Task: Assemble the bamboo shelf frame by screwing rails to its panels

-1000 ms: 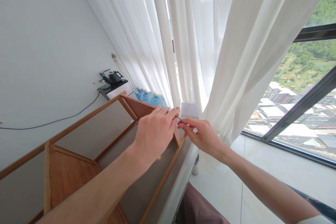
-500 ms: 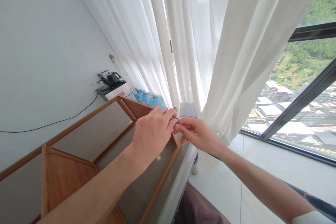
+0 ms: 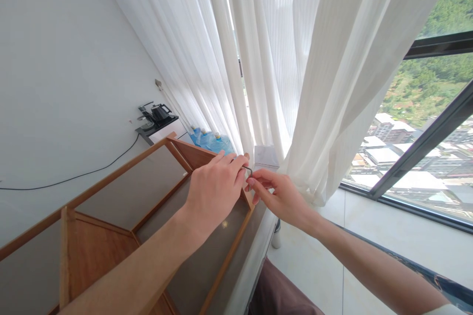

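A thin, dark, L-shaped hex key (image 3: pixel 250 172) spans the small gap between my hands. My left hand (image 3: pixel 213 182) is closed over the far right corner of a wooden frame (image 3: pixel 228 260), its thumb and forefinger on one end of the key. That hand hides the corner and whatever the key's tip meets. With thumb and fingertips, my right hand (image 3: pixel 279 194) pinches the bent end of the key. The frame has slim rails and brown wooden panels (image 3: pixel 99 241), and lies on a grey surface below my left forearm.
Behind the frame are several blue water bottles (image 3: pixel 212 141) and a cabinet with a black kettle (image 3: pixel 160 111). White curtains (image 3: pixel 258 59) hang ahead, with a white box (image 3: pixel 266 156) at their foot. A black cable (image 3: pixel 92 173) runs along the wall. Windows and pale floor tiles lie rightward.
The right fingers have shifted slightly down along the key, so its bend shows more clearly. My left hand stays at the corner. The view has shifted very slightly.
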### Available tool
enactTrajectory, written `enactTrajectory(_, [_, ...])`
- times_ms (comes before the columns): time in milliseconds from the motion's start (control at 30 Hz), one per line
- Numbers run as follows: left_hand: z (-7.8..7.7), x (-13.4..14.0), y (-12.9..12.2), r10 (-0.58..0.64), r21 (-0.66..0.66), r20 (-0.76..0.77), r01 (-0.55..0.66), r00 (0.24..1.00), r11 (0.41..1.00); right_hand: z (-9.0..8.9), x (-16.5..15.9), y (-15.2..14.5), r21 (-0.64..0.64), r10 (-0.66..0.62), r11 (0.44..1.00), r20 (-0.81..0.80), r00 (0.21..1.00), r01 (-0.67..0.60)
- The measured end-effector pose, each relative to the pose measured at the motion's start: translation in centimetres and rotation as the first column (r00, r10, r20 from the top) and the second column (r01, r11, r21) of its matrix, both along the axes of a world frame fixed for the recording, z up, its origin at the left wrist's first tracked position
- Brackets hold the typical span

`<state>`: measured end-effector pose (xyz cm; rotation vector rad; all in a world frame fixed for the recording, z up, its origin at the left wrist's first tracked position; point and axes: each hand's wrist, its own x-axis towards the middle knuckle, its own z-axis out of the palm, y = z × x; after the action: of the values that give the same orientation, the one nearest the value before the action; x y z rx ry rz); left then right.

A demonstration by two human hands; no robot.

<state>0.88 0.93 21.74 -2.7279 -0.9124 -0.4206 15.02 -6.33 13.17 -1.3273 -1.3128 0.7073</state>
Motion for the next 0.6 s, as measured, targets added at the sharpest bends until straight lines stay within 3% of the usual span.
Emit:
enactTrajectory(267, [-0.2, 0.0, 0.1, -0.01, 0.002, 0.014, 0.01, 1.0, 1.0, -1.0, -0.3, -0.1, 0.067, -0.062, 0.996, 0.116, 0.991, 0.054])
enactTrajectory(433, [-0.2, -0.1, 0.1, -0.017, 0.008, 0.013, 0.017, 1.0, 1.0, -1.9, 0.6, 0.4, 0.154, -0.181, 0.978, 0.287, 0.941, 0.141])
enactTrajectory(600, [-0.3, -0.1, 0.2, -0.02, 0.021, 0.026, 0.019, 0.999, 1.0, -2.7, 1.6, 1.2, 0.22, -0.185, 0.97, 0.376, 0.908, 0.107])
